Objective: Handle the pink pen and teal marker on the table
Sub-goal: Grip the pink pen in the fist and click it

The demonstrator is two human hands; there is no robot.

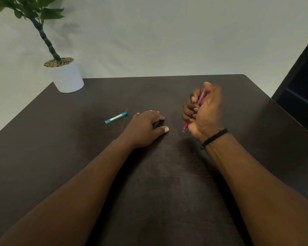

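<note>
Pink pen (201, 98): clamped in right hand (205, 112) — picked up.
Teal marker (116, 117): untouched, just left of flat, empty left hand (146, 126).

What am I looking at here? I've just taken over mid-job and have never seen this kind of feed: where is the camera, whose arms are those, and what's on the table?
There is no machine here. One wide-angle camera sits on a person's head, looking forward and down, so the two bare arms reaching in from the bottom are that person's own.

The right hand, with a black wristband, is closed in a fist around the pink pen, raised off the table with the tip pointing down. The left hand lies palm down on the dark table, holding nothing visible.

The teal marker lies flat just left of that hand, untouched. A potted plant in a white pot stands at the far left corner.
</note>
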